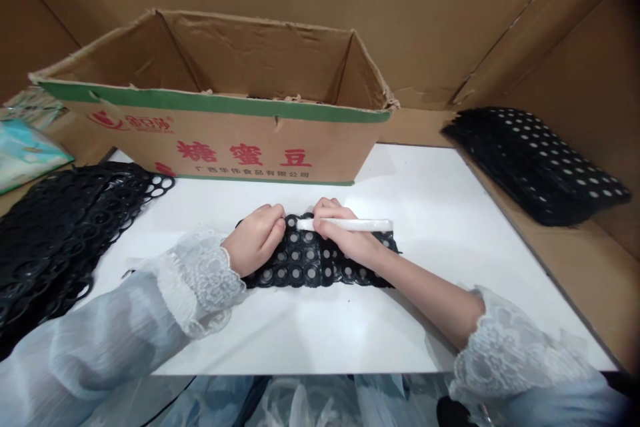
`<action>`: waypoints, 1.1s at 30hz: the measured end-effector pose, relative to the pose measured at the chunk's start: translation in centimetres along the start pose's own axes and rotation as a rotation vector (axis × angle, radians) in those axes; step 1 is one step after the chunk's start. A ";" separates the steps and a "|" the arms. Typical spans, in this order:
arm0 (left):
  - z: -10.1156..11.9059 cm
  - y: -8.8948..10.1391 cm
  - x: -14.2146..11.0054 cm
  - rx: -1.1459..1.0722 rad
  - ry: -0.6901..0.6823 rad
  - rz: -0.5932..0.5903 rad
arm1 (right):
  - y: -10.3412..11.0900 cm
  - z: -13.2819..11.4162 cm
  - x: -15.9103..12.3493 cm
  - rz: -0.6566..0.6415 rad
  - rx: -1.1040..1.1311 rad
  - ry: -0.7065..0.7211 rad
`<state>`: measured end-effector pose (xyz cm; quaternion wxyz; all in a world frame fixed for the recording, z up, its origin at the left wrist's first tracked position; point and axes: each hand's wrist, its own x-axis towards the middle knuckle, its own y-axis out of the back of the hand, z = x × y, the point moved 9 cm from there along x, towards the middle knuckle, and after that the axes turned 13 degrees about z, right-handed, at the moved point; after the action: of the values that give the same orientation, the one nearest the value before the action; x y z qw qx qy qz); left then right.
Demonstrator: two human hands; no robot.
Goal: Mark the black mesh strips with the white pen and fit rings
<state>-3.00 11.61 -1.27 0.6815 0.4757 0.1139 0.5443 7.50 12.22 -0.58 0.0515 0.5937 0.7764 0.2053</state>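
Note:
On the white tabletop lies a black sheet [311,275] of joined rings with pale grey discs in them. My left hand [257,239] rests closed over the sheet's left part, thumb against curled fingers at its upper area; what lies between the fingertips is hidden. Wrapped around a slim white pen-like tool [373,224] is my right hand [345,235], over the right half of the sheet. The tool lies nearly level, its left end over the top row of discs, close to my left thumb.
Behind my hands stands an open cardboard box [330,147]. A heap of black ring sheets [60,227] lies at left, near a blue-and-white plastic packet [27,153]. At right is a stack of black sheets with pale discs [540,163]. Cardboard walls [425,20] surround the white tabletop [420,177].

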 end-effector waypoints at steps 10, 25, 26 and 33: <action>-0.2 -0.5 -0.1 -0.203 0.087 -0.092 | -0.4 2.1 0.4 -0.036 0.292 -0.064; -0.8 -1.3 -0.2 -0.381 0.216 -0.183 | -0.4 2.5 0.5 -0.058 0.406 -0.154; -0.8 -1.4 -0.2 -0.421 0.227 -0.197 | -0.5 2.5 0.5 -0.068 0.419 -0.163; -0.7 -1.6 -0.2 -0.619 0.291 -0.244 | -0.9 1.9 0.5 -0.177 0.486 -0.181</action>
<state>-2.52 11.88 -2.96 0.8298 0.1473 0.0957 0.5296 7.15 12.98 -2.57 -0.0058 0.5343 0.8440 -0.0463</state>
